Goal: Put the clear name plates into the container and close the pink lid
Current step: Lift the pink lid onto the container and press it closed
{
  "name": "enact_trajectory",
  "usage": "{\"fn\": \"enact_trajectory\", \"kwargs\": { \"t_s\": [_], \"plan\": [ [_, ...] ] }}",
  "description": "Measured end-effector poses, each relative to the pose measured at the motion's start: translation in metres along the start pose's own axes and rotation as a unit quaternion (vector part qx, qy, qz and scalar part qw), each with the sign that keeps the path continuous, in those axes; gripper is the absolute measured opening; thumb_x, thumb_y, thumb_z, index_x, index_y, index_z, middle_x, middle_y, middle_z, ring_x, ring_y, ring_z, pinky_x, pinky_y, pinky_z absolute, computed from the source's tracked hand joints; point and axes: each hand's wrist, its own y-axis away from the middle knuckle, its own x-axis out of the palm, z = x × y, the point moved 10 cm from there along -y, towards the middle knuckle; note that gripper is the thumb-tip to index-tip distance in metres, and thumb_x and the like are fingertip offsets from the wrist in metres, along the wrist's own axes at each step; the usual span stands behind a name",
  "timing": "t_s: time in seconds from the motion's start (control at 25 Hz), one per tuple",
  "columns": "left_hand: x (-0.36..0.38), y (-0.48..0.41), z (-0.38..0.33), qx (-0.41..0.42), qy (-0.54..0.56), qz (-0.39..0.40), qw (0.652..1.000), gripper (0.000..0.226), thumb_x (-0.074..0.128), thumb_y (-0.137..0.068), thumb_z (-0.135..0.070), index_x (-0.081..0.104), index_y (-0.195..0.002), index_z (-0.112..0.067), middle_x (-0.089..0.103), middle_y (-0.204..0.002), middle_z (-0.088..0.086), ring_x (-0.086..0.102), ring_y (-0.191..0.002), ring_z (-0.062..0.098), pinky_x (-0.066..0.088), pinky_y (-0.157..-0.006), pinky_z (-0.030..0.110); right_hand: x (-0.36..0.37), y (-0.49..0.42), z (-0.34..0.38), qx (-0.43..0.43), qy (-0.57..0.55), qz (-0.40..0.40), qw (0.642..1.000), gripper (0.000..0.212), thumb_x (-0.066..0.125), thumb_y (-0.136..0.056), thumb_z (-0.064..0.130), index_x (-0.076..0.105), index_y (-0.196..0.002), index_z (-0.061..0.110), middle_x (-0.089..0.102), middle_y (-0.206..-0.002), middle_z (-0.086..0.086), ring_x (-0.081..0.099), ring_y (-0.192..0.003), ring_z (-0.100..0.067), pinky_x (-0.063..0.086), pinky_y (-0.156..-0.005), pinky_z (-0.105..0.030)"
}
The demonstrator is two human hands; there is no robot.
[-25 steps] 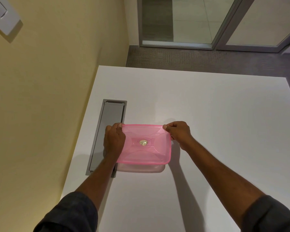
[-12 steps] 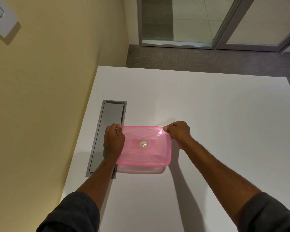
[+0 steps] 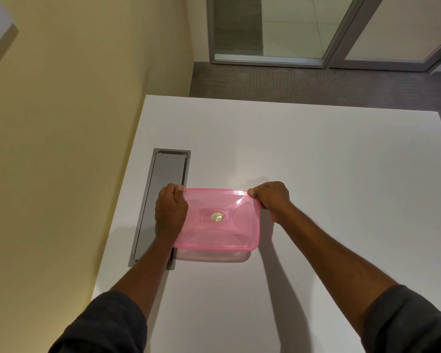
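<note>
A translucent pink lid (image 3: 218,220) with a round silver sticker at its middle lies over a clear container (image 3: 214,256), of which only the near wall shows below the lid. My left hand (image 3: 170,210) grips the lid's far left corner, thumb pressed on the rim. My right hand (image 3: 271,198) pinches the far right corner the same way. The name plates are hidden; I cannot make them out through the lid.
The container stands on a white table (image 3: 316,200), near its left side. A grey recessed cable hatch (image 3: 161,205) runs along the table just left of the container. A yellow wall lies left; carpet and glass doors lie beyond the far edge.
Almost nothing has moved. The lid's far edge has settled slightly lower over the container, with both hands staying on its far corners.
</note>
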Motion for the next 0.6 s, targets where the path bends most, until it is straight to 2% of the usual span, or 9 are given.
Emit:
{"fn": "enact_trajectory", "kwargs": {
  "t_s": [0.08,0.16,0.2,0.28,0.36,0.4,0.48,0.6],
  "plan": [
    [-0.004,0.002,-0.001,-0.001,0.005,-0.005,1.0,0.027,0.048,-0.112,-0.026,0.069,-0.106,-0.009,0.064,-0.102,0.009,0.065,-0.095,0.032,0.043,-0.077,0.035,-0.001,0.01,0.003,-0.029,-0.028,0.003,0.999,0.02,0.085,-0.079,0.013,0.077,-0.086,-0.003,0.077,-0.078,-0.007,0.07,-0.07,-0.022,0.062,-0.071,-0.036],
    [-0.011,0.006,-0.004,-0.019,0.001,-0.014,1.0,0.026,0.05,-0.111,-0.03,0.07,-0.117,-0.014,0.066,-0.119,0.011,0.065,-0.108,0.032,0.046,-0.083,0.036,-0.003,0.026,0.012,-0.1,0.011,-0.019,0.995,0.021,0.083,-0.087,0.026,0.078,-0.1,0.01,0.079,-0.096,-0.001,0.073,-0.089,-0.022,0.06,-0.082,-0.037],
    [-0.015,0.01,-0.008,-0.007,-0.01,-0.019,1.0,0.028,0.051,-0.11,-0.032,0.069,-0.125,-0.016,0.065,-0.129,0.01,0.064,-0.117,0.031,0.048,-0.087,0.037,-0.003,0.038,0.015,-0.145,0.066,-0.039,0.986,0.03,0.079,-0.091,0.034,0.075,-0.114,0.015,0.076,-0.112,-0.001,0.071,-0.104,-0.023,0.058,-0.091,-0.039],
    [-0.015,0.024,-0.022,0.084,-0.075,-0.012,0.994,0.041,0.047,-0.11,-0.038,0.06,-0.144,-0.019,0.059,-0.15,0.008,0.055,-0.138,0.029,0.049,-0.105,0.044,0.004,0.068,0.019,-0.246,0.192,-0.076,0.947,0.055,0.067,-0.099,0.051,0.061,-0.142,0.017,0.063,-0.145,-0.003,0.058,-0.134,-0.024,0.051,-0.109,-0.044],
    [-0.004,0.046,-0.029,0.198,-0.151,0.024,0.968,0.055,0.044,-0.109,-0.04,0.047,-0.159,-0.017,0.045,-0.168,0.009,0.038,-0.157,0.028,0.035,-0.123,0.047,0.023,0.1,0.016,-0.344,0.299,-0.083,0.886,0.081,0.049,-0.1,0.07,0.046,-0.156,0.011,0.047,-0.163,-0.01,0.042,-0.152,-0.027,0.04,-0.121,-0.046],
    [0.002,0.057,-0.029,0.236,-0.168,0.044,0.956,0.06,0.044,-0.109,-0.04,0.04,-0.163,-0.016,0.037,-0.173,0.008,0.03,-0.162,0.026,0.028,-0.128,0.047,0.032,0.109,0.009,-0.367,0.342,-0.08,0.861,0.093,0.04,-0.099,0.077,0.039,-0.16,0.008,0.039,-0.168,-0.013,0.035,-0.157,-0.029,0.035,-0.125,-0.047],
    [0.011,0.072,-0.027,0.273,-0.173,0.081,0.943,0.066,0.044,-0.108,-0.039,0.031,-0.167,-0.012,0.027,-0.177,0.007,0.018,-0.166,0.023,0.022,-0.133,0.049,0.044,0.115,-0.005,-0.378,0.398,-0.076,0.833,0.105,0.032,-0.096,0.084,0.026,-0.165,0.005,0.025,-0.175,-0.014,0.02,-0.163,-0.03,0.027,-0.13,-0.052],
    [0.014,0.079,-0.025,0.287,-0.176,0.089,0.938,0.07,0.046,-0.107,-0.037,0.026,-0.168,-0.009,0.022,-0.179,0.007,0.013,-0.167,0.023,0.021,-0.133,0.055,0.049,0.114,-0.011,-0.384,0.435,-0.088,0.81,0.104,0.033,-0.098,0.082,0.022,-0.167,0.005,0.016,-0.177,-0.013,0.01,-0.165,-0.03,0.021,-0.129,-0.06]
  ]
}}
